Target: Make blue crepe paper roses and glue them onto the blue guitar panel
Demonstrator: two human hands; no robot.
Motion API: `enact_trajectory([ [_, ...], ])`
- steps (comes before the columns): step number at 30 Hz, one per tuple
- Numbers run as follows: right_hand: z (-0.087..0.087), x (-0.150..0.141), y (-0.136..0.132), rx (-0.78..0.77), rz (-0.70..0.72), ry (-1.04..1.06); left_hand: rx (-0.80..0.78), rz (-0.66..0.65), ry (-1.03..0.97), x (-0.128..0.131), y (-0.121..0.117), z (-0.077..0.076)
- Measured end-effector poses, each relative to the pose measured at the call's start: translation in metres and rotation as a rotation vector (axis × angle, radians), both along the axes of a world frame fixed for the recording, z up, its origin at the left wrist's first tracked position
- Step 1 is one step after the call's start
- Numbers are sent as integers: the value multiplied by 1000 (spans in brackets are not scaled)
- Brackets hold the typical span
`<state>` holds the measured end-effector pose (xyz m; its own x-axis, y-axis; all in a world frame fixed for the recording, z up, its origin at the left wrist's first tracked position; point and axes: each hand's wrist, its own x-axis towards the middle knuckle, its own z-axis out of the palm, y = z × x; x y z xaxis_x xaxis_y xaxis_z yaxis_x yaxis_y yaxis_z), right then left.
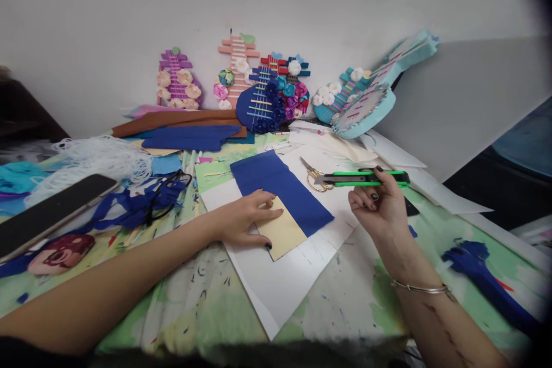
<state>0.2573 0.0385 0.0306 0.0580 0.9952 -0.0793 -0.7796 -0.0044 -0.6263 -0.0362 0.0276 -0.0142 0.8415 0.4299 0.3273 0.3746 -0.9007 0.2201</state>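
My left hand (248,218) lies with fingers spread on a pale yellow rectangle of card or foam (287,233), which rests on a blue sheet (280,184). Beneath both is a large white sheet (276,287), set at an angle on the table. Held up to the right of the sheets, my right hand (382,204) grips a green and black utility knife (366,178), its blade end pointing left. Just behind the blade, gold-handled scissors (317,175) lie on white paper.
Decorated guitar-shaped crafts (261,100) lean against the wall. At left are a phone (56,207), a tangle of white cord (92,164) and blue scraps (133,198). A blue piece (487,276) lies at right on the green patterned tablecloth (207,299).
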Motion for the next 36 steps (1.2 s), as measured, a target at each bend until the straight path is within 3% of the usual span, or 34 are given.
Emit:
enact_trajectory([
  [7, -3, -3, -5, 54, 130, -22, 11, 10, 19, 0, 0, -1],
  [13, -2, -13, -12, 30, 265, -163, 16, 15, 45, 1, 0, 2],
  [19, -10, -23, -13, 12, 187, -157, -30, 40, 70, 1, -2, 3],
  [36, -31, -44, -12, -83, 271, -334, -32, 58, 76, 0, 2, 2],
])
